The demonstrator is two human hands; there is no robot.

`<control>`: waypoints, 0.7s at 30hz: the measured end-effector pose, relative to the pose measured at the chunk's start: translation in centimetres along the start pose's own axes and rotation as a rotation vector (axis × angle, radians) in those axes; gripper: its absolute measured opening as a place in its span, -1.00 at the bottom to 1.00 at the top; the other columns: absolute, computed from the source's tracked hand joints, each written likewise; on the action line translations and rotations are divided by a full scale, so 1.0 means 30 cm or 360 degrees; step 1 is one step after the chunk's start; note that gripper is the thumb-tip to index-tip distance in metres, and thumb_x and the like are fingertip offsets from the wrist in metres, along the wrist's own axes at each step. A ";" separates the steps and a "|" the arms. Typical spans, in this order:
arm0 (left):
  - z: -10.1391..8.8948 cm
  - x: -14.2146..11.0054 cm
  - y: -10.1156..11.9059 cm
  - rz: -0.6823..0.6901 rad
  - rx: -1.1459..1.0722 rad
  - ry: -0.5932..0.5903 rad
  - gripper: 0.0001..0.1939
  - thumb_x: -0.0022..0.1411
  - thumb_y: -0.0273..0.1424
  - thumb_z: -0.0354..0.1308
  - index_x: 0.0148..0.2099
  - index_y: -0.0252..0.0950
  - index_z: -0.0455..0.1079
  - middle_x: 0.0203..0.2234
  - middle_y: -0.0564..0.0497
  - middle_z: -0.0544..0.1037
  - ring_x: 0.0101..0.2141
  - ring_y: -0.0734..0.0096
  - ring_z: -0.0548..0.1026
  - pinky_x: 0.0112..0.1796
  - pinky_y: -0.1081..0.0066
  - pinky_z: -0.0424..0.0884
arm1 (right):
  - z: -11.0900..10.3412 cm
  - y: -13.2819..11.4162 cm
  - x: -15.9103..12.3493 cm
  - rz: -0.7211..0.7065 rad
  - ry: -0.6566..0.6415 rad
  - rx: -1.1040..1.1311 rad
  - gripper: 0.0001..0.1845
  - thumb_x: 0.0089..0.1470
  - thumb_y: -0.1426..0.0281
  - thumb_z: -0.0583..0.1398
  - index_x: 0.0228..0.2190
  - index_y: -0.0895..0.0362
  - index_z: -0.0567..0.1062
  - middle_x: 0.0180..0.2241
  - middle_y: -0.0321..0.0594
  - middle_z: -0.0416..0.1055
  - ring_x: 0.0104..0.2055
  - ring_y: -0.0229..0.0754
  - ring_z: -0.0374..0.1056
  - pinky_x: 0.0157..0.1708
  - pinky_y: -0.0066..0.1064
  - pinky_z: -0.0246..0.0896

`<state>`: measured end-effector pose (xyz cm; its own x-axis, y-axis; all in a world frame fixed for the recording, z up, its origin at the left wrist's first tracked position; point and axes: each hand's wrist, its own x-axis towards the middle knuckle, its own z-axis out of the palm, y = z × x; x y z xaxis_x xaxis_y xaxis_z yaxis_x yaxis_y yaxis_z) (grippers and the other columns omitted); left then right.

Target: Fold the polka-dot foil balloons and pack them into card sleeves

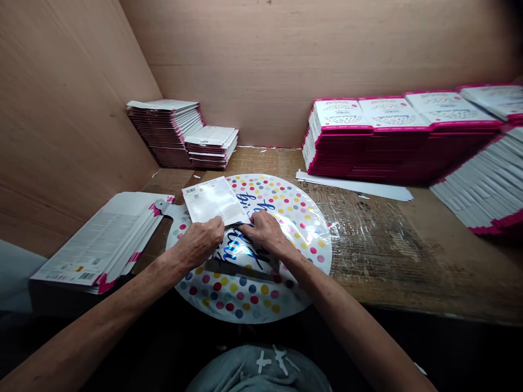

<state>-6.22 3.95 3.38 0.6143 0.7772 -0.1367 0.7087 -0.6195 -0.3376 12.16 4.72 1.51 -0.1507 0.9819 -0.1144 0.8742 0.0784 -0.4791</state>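
Two hands met over the balloon (pixel 237 299). The left hand (pixel 206 238) had its grip clenched on the near edge of a white packet (pixel 214 201); the right hand (pixel 265 231) bent its fingers at the packet's right corner, though I could not tell whether its grip pinched anything. The packet sat tilted above the balloon, hiding part of the blue lettering, and both forearms crossed the dotted near side. The balloon lay on the bench (pixel 379 245), overhanging its front edge, its tail (pixel 165 208) overlapping the near-left stack (pixel 110 234) in view. Beyond, against the back wall (pixel 286 65), stood a tall stack (pixel 161 136) with a low stack (pixel 212 144) just beside it. Back right ran a box row (pixel 392 147), a white strip (pixel 355 186) before it, and farther right leaned another stack (pixel 486 182).
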 end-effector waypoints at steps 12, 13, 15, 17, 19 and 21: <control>0.042 -0.023 0.060 0.0065 -0.0466 0.0691 -0.71 0.30 -0.60 -0.10 -0.08 -0.44 0.43 -0.09 -0.28 0.55 -0.09 0.09 0.55 -0.12 0.18 0.52 | 0.011 0.097 -0.064 -0.0038 0.0294 0.0063 -0.83 0.24 0.31 0.08 -0.30 0.12 0.42 -0.38 -0.19 0.47 -0.33 -0.14 0.33 -0.39 -0.41 0.00; 0.056 -0.027 0.077 -0.0091 -0.0617 0.0864 -0.73 0.32 -0.53 -0.04 -0.02 -0.43 0.41 -0.02 -0.29 0.52 -0.02 0.07 0.52 -0.04 0.14 0.49 | 0.018 0.101 -0.078 -0.0027 0.0342 0.0130 -0.84 0.25 0.32 0.07 -0.29 0.11 0.41 -0.37 -0.18 0.47 -0.33 -0.13 0.34 -0.38 -0.40 0.03; 0.073 -0.034 0.120 -0.0569 -0.1032 0.1184 -0.57 0.28 -0.35 0.13 0.16 -0.40 0.29 0.15 -0.34 0.39 0.11 0.00 0.42 0.07 0.08 0.40 | 0.029 0.109 -0.102 -0.0021 0.0445 0.0323 -0.84 0.24 0.32 0.04 -0.28 0.11 0.38 -0.36 -0.18 0.47 -0.33 -0.13 0.35 -0.35 -0.40 0.08; 0.073 -0.037 0.168 -0.0941 -0.1661 0.1271 -0.27 0.18 -0.21 0.25 0.30 -0.36 0.11 0.20 -0.35 0.33 0.12 -0.02 0.42 0.06 0.06 0.42 | 0.035 0.120 -0.113 -0.0019 0.0549 0.0484 -0.83 0.24 0.31 0.02 -0.27 0.11 0.36 -0.36 -0.19 0.47 -0.33 -0.13 0.36 -0.33 -0.38 0.14; 0.062 -0.032 0.211 -0.0989 -0.2373 0.1102 -0.20 0.11 -0.16 0.29 0.29 -0.36 0.10 0.09 -0.31 0.46 -0.02 0.04 0.54 -0.08 0.13 0.52 | 0.036 0.133 -0.109 -0.0005 0.0613 0.0546 -0.82 0.22 0.30 0.02 -0.27 0.11 0.36 -0.37 -0.19 0.46 -0.35 -0.12 0.36 -0.32 -0.36 0.18; 0.052 -0.014 0.240 -0.0979 -0.2828 0.0895 -0.33 0.07 -0.13 0.30 0.14 -0.37 0.27 -0.11 -0.22 0.59 -0.22 0.12 0.61 -0.26 0.23 0.57 | 0.032 0.143 -0.101 0.0025 0.0617 0.0565 -0.80 0.22 0.29 0.02 -0.26 0.12 0.38 -0.37 -0.18 0.47 -0.35 -0.09 0.37 -0.31 -0.31 0.22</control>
<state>-1.91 -0.69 -0.44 -0.0423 0.9991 -0.0024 0.1007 0.0067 0.9949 15.94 1.91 -1.04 0.1018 0.9794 0.1742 0.6547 0.0659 -0.7530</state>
